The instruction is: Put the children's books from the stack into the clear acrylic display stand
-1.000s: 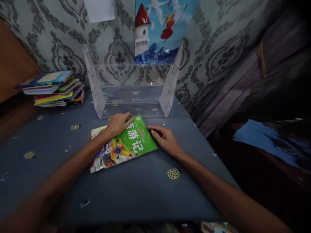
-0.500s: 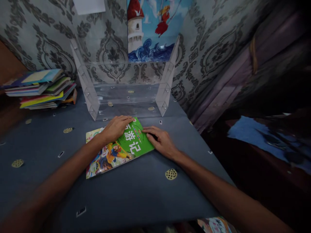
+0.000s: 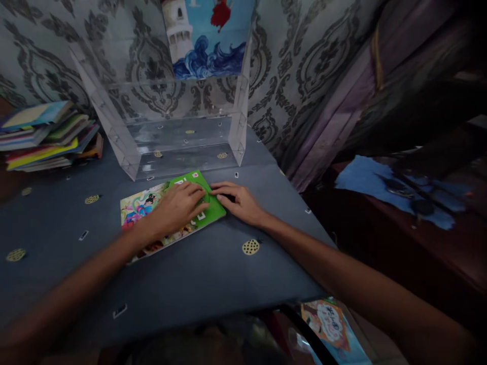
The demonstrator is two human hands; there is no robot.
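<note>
A thin green picture book [image 3: 141,209] lies flat on the dark blue tablecloth [image 3: 198,274], just in front of a clear acrylic stand [image 3: 171,147]. My left hand [image 3: 178,207] rests palm down on the book's green cover, fingers stretched toward its right edge. At that right edge my right hand [image 3: 238,202] lies on the cloth, and its fingertips touch the book's edge beside my left fingertips. Neither hand lifts the book.
A stack of books [image 3: 45,136] lies at the far left by the patterned wall. A colourful poster [image 3: 207,35] hangs behind the stand. The table's right edge drops to a dark area with blue paper [image 3: 376,180]. Another book [image 3: 323,324] shows below the front edge.
My left hand slid from the book's top edge down onto its cover. My right hand closed in on the book's right edge. The view shifted left and downward.
</note>
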